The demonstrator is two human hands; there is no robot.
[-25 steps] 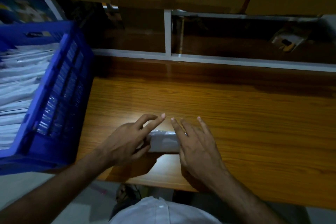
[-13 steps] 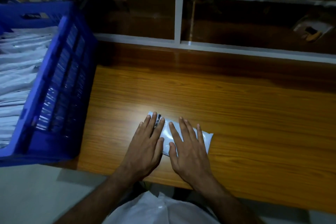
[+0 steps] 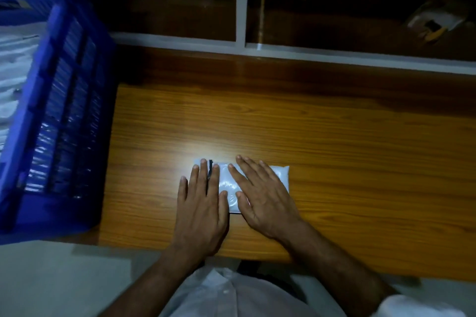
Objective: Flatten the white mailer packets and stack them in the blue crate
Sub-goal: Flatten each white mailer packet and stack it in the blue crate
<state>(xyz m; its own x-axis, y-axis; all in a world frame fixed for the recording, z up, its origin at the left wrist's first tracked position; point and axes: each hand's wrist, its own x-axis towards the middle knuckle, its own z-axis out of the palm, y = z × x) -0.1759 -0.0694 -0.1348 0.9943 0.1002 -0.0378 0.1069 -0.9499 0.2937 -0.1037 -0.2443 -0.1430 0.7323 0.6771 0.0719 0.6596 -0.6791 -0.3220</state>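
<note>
— Both hands — left (image 3: pixel 199 210), right (image 3: pixel 260 194) — flat, fingers straight, pressing packet (image 3: pixel 229 184) onto table (image 3: pixel 360 162).
— Around?
— Crate (image 3: pixel 59 121) left, holding white packets (image 3: pixel 13 64); nothing between. Shelf (image 3: pixel 242 44) behind.

A wood-grain counter (image 3: pixel 334 136) is lit by one bright patch near its front edge; the rest is dim. Behind it, dark recessed compartments are divided by a white frame (image 3: pixel 242 2). A pale floor (image 3: pixel 64 278) is seen below.
</note>
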